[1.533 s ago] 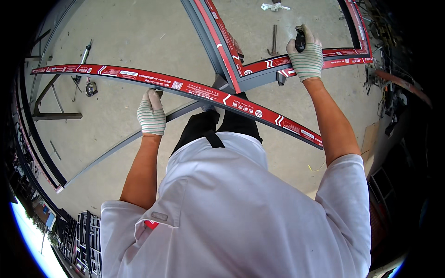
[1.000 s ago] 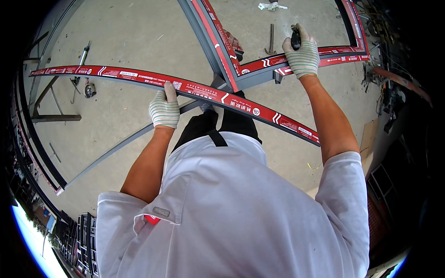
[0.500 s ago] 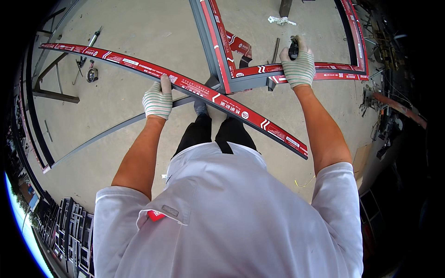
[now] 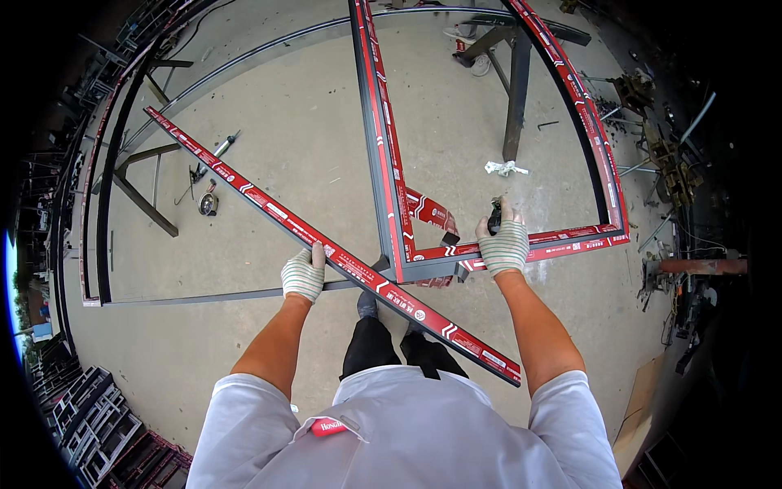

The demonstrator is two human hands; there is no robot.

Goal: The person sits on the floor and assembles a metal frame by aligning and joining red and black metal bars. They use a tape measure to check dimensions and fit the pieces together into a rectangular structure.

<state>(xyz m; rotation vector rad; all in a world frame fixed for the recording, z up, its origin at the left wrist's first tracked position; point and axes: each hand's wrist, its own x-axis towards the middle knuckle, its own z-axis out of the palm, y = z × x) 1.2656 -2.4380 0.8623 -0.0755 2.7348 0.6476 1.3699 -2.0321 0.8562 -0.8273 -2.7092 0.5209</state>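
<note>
My left hand, in a white knit glove with green stripes, is closed around a long metal bar faced with red printed film. The bar slants from far left to near right and passes over the near corner of a dark grey window-type frame, also covered in red film. My right hand, gloved alike, is at the near rail of that frame. Its fingers hold a small black object whose kind I cannot make out. The palm hides part of the rail.
Dark metal trestles stand at the left and at the far right. A caulking gun and a round metal item lie on the floor. Crumpled white paper lies beyond my right hand. Stacked frames fill the lower left.
The head view has tipped up, so the bar, frame and hands sit lower in the picture and more of the far floor shows. Both hands keep their holds.
</note>
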